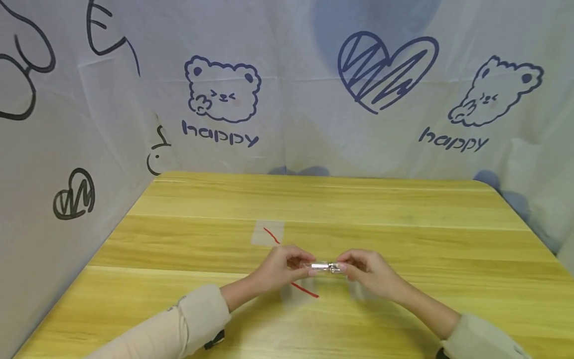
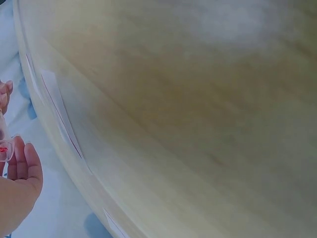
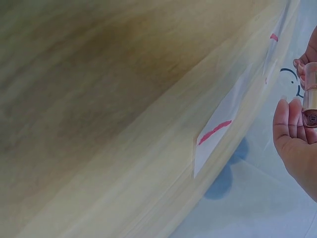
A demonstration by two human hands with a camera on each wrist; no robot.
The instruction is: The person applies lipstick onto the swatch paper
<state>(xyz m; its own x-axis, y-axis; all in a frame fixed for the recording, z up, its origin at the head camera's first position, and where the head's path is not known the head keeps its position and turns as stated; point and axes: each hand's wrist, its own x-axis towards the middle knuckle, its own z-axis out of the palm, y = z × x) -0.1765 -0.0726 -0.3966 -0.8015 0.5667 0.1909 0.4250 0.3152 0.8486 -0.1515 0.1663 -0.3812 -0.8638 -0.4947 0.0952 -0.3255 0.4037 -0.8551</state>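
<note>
In the head view, a small, slim tube, clear with a silvery middle (image 1: pixel 324 267), lies level between both hands above the table. My left hand (image 1: pixel 279 269) pinches its left end between thumb and fingers. The opposite end is pinched by the thumb and fingers of my right hand (image 1: pixel 369 271). At the frame edge of the left wrist view, the tube's clear end (image 2: pixel 5 151) shows a bit of red inside. The right wrist view catches a golden band and a dark round end on the tube (image 3: pixel 310 101), partly cut off.
The wood-grain table (image 1: pixel 381 209) extends under and around both hands. A whitish patch with a red line (image 1: pixel 264 237) lies behind the left hand, and another red-marked patch (image 1: pixel 298 296) is below it. White cloth (image 1: pixel 305 124) with drawings hangs behind the table.
</note>
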